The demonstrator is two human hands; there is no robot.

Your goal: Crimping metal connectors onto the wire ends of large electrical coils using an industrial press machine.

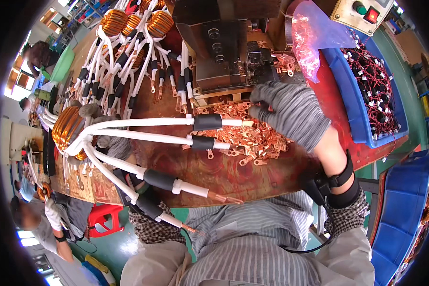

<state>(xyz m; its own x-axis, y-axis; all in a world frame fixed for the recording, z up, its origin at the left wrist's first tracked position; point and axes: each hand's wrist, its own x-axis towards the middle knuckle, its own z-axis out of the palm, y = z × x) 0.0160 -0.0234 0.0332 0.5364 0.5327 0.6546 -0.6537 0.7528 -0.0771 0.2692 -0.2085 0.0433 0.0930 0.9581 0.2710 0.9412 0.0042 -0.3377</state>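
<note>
The left hand, gloved in grey, is curled into a grip and partly hidden from sight. The right hand, also gloved, reaches toward the left; its fingers are bent, with a small gap before the thumb. The right forearm is partly bare and slanted.

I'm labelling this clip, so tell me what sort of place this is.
Probably a factory workshop for electrical assembly: copper lugs are piled on the bench, copper-wound coils sit toward its far left, and a blue bin holds red-wired parts.
</note>
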